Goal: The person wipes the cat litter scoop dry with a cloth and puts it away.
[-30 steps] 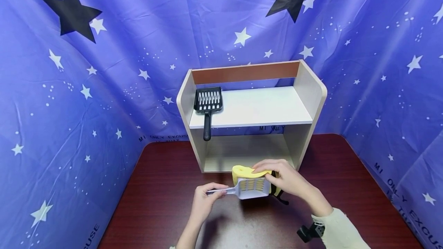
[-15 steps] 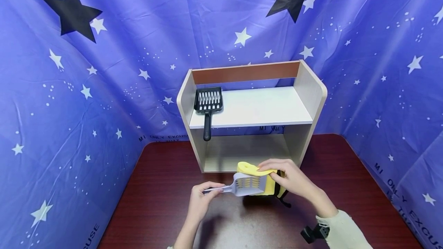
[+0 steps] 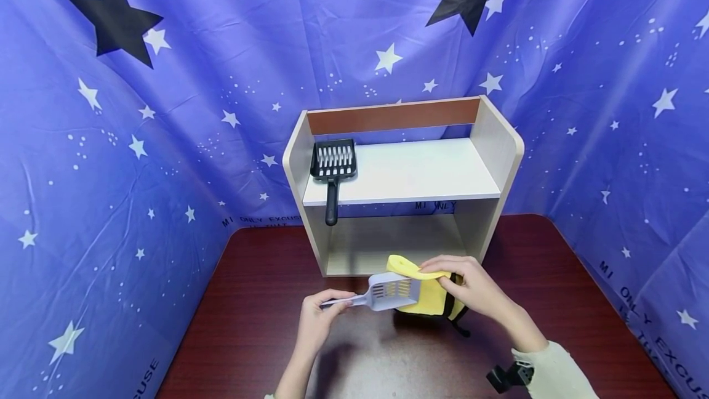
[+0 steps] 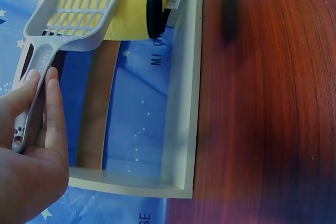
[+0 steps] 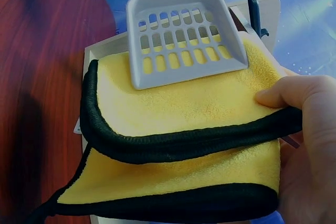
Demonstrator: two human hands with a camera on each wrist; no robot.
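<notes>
My left hand (image 3: 318,319) pinches the handle of a grey slotted litter scoop (image 3: 394,292) between thumb and fingers. A folded yellow cloth with black edging (image 3: 432,297) hangs from my right hand (image 3: 471,282), which grips its upper fold. In the right wrist view, the scoop's basket (image 5: 184,35) overlaps the cloth (image 5: 173,114), and yellow shows through its slots. The right thumb (image 5: 283,93) presses on the cloth; the fingers behind it are mostly hidden. Seen from the left wrist, the scoop (image 4: 79,17) tilts up with the cloth (image 4: 134,9) behind it.
A two-tier wooden shelf (image 3: 404,171) stands at the back of the dark red table (image 3: 260,300). On its upper board lies a black slotted scoop (image 3: 333,162), handle jutting over the front edge. A blue starry curtain (image 3: 221,79) surrounds the table.
The right hand and cloth have moved rightward, uncovering more of the cloth beside the scoop. The left hand has shifted slightly left, and the scoop has tilted with its basket a little higher.
</notes>
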